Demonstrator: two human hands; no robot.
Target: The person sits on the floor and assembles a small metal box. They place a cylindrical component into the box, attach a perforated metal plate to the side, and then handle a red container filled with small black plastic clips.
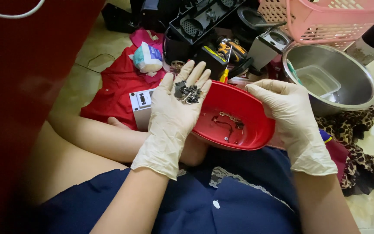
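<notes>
My left hand (pixel 174 115), in a pale rubber glove, lies palm up with the fingers spread. A small heap of dark screws (pixel 187 92) rests on the palm near the fingers. Beside it on the right is a red plastic shell (pixel 234 115), hollow side up, with a few small metal parts and a wire inside. My right hand (pixel 288 117), also gloved, grips the shell's right rim and tilts it toward the left hand. Both hands hover over my lap, which is covered by dark blue cloth.
A red cloth (pixel 117 82) and a small white device (pixel 140 104) lie on the tiled floor ahead. Behind are black appliance parts (pixel 204 19), a yellow-handled screwdriver (pixel 226 71), a steel bowl (pixel 330 78), a pink basket (pixel 325 19) and a leopard-print cloth (pixel 360 134). A dark red panel (pixel 18 86) fills the left.
</notes>
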